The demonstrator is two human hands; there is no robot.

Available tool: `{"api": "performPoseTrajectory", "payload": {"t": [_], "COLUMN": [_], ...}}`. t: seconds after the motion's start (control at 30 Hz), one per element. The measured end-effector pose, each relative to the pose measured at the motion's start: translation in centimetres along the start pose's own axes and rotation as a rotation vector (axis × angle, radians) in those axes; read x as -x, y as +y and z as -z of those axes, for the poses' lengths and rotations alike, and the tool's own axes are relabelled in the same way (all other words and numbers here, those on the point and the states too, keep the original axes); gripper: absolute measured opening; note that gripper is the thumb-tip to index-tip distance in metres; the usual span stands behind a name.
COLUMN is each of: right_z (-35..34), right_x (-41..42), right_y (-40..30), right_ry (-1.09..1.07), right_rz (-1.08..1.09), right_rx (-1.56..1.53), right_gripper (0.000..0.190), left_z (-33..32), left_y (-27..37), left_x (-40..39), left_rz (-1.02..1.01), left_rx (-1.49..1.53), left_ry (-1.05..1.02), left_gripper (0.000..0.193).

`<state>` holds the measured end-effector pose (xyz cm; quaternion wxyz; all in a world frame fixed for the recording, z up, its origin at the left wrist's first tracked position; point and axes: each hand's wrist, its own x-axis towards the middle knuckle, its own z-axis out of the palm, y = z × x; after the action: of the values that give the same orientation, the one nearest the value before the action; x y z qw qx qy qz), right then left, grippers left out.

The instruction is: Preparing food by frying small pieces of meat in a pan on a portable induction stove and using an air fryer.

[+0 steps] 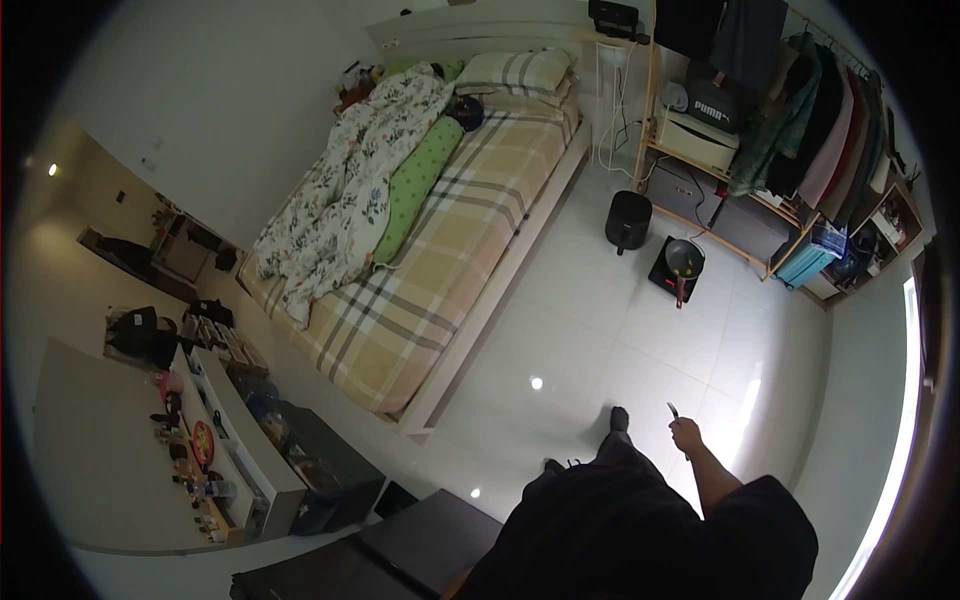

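Observation:
My right hand (685, 435) is closed around a slim metal utensil (673, 410), which looks like a fork; its tip points away from me over the tiled floor. My left hand is out of view; only a bit of skin shows at the bottom edge, beside my dark shirt. Farther ahead, a dark frying pan (679, 253) with a brown handle rests on a black portable cooktop (661, 277) with a lit red display. Some yellowish food (684, 268) lies in the pan. A black air fryer (628, 220) stands on the floor left of the cooktop.
A bed (480, 247) with plaid sheets fills the left. Behind the cooktop stands a clothes rack (701, 225) with boxes and hanging clothes. A cable runs from the cooktop to it. A dark cabinet (420, 547) is near me at lower left, beside a dresser (259, 465) holding a red plate.

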<state>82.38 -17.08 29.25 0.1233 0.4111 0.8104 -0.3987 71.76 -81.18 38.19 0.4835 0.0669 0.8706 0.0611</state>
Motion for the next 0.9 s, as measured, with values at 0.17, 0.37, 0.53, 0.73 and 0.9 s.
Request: {"api": "performPoseTrajectory", "payload": {"t": [0.17, 0.37, 0.53, 0.73, 0.9], "right_z": [2.5, 7.7, 16.7, 22.4, 21.0], "right_x": [-2.2, -10.5, -13.1, -21.5, -31.2], "right_y": [-11.1, -14.5, -29.8, -30.9, -23.1], "right_ry": [-0.019, 0.057, -0.349, -0.46, -0.422], "right_rz": [-0.061, 0.198, 0.268, -0.001, -0.103], "right_rx": [-0.441, -0.513, -0.985, -1.065, -0.989], "right_gripper": [0.024, 0.031, 0.037, 0.05, 0.048], "left_z": [2.2, 20.7, 27.4, 26.3, 21.0], "left_y": [0.0, 33.3, 54.2, 67.7, 69.8], "left_x": [-10.5, -15.4, -13.8, -19.8, -32.4], "left_rz": [-0.038, -0.432, -0.791, -0.652, -0.454], "left_rx": [-0.106, 0.268, 0.457, 0.594, 0.825], "left_ry": [-0.021, 0.384, 0.212, 0.113, 0.041], "left_gripper": [0.061, 0.051, 0.053, 0.03, 0.035]}}
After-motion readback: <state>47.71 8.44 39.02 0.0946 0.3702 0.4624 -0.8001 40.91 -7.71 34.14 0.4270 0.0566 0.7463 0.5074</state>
